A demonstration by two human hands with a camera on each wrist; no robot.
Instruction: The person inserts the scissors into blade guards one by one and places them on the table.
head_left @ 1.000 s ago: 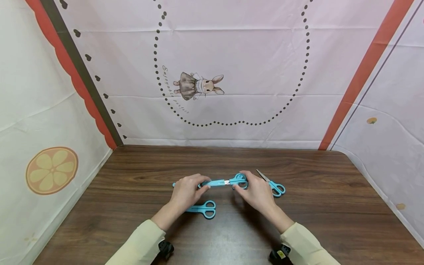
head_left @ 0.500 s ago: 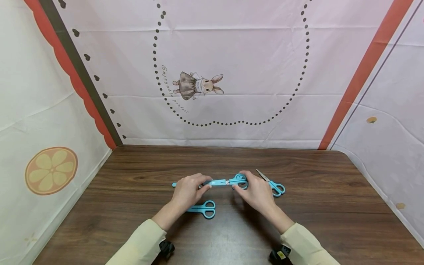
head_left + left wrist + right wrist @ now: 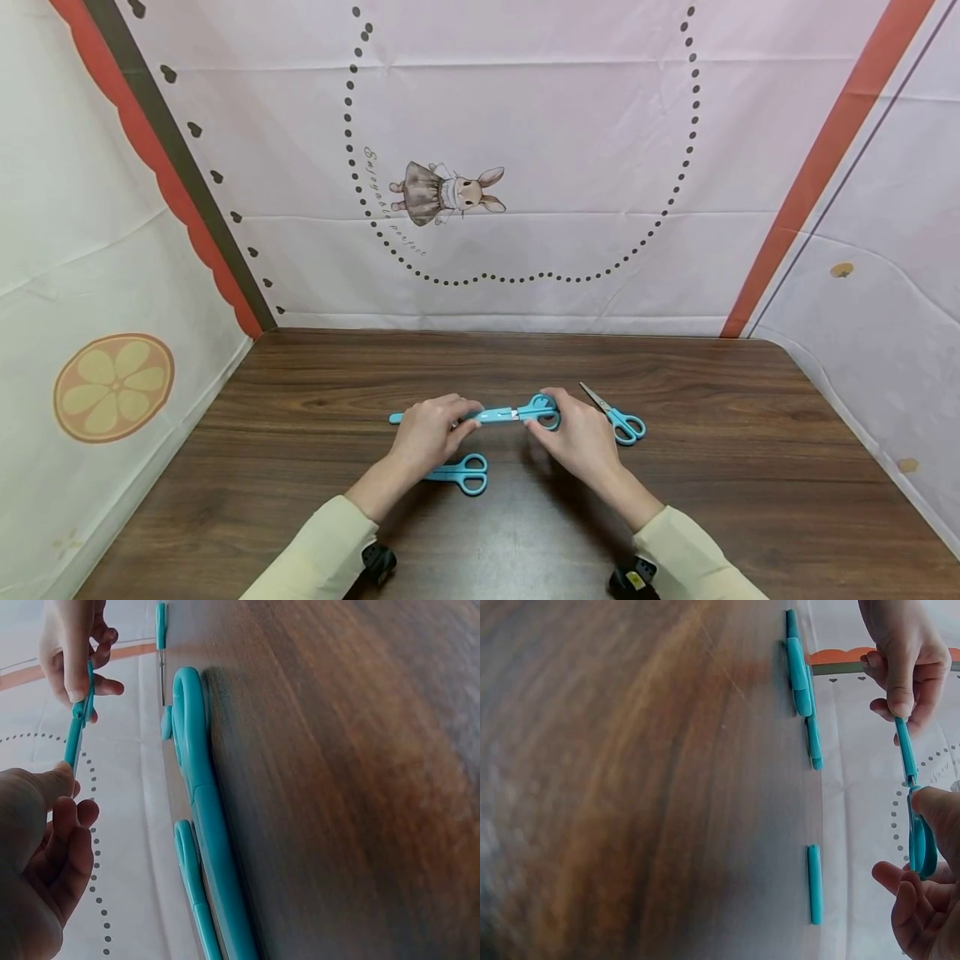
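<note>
Light blue scissors [image 3: 539,408] are held level above the table between both hands. My right hand [image 3: 581,432] pinches them by the finger loops. With thumb and fingertips, my left hand [image 3: 427,433] pinches the light blue blade cover [image 3: 497,415] over their blades. A short strip of silver metal shows between cover and handles. In the left wrist view, the cover [image 3: 74,742] and the handles [image 3: 89,690] stand in one line. Below the left hand lies covered pair of scissors [image 3: 468,474], its tip hidden by the wrist.
Uncovered scissors [image 3: 618,421] lie right of the right hand, blades pointing away. Another covered pair [image 3: 193,877] lies on the wooden table [image 3: 712,483], mostly behind the left hand in the head view. Printed cloth [image 3: 585,150] hangs behind and at both sides.
My left hand has shifted slightly right with the blade cover, and the silver strip between cover and handles has become narrower. My right hand has stayed nearly still; the scissors on the table have not moved.
</note>
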